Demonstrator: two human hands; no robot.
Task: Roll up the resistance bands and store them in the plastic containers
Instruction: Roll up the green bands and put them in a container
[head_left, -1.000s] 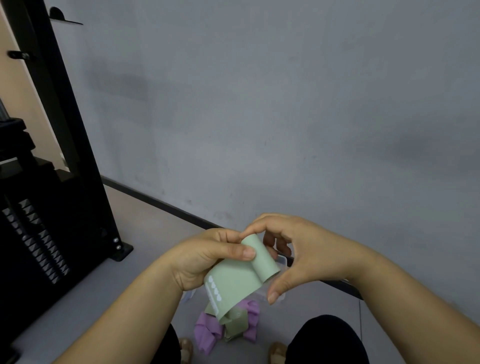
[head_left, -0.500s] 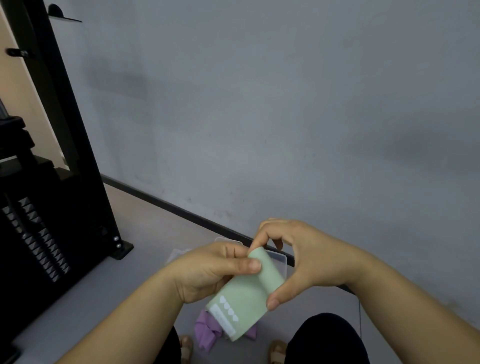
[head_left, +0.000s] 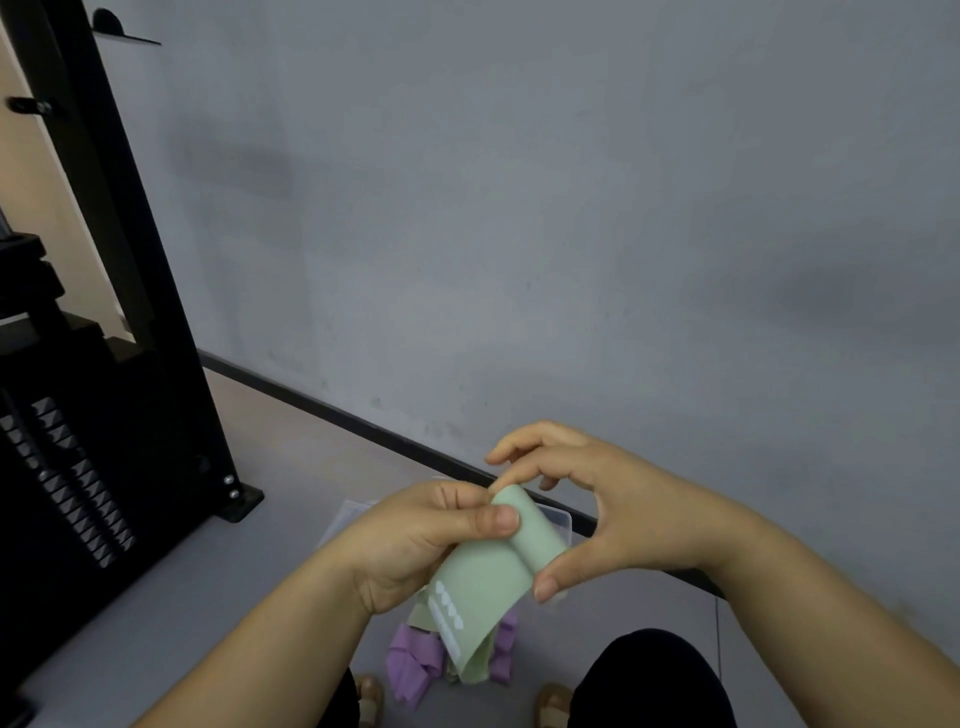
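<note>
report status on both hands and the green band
Left hand and right hand both pinch the green band, part rolled, tail hanging loose. Clear container below on floor, purple bands near it. Nothing in the way.

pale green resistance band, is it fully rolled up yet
No, a flat tail of the pale green resistance band hangs unrolled below its rolled end.

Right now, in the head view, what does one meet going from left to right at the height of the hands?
black weight machine → left hand → green resistance band, partly rolled → right hand. Both hands pinch the band's roll.
</note>
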